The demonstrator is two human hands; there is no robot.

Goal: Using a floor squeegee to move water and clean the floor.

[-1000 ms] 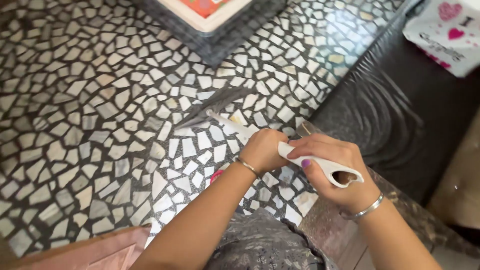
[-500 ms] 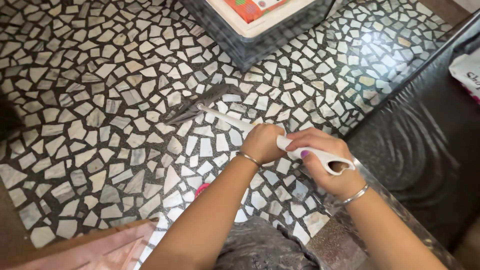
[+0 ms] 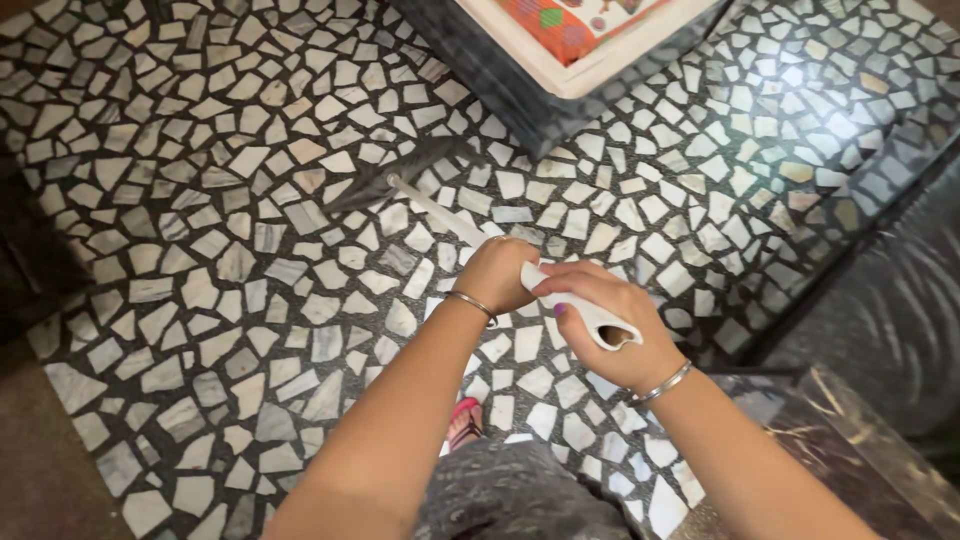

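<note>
Mosaic floor (image 3: 200, 250) of pale chips in dark grout; grey box (image 3: 560, 70) far. White stick (image 3: 440, 215) slants from hands to floor, far tip by a grey head (image 3: 390, 175), gripped two-handed for leverage; left hand (image 3: 495, 275) fisted round shaft, right hand (image 3: 600, 320) curled round near looped end.

I see a mosaic floor (image 3: 200, 250) of pale stone chips set in dark grout. At its far edge stands a dark crate (image 3: 520, 95) holding a white-rimmed box with an orange top (image 3: 575, 30). Right of the crate lies a dark ribbed mat (image 3: 890, 300).
</note>
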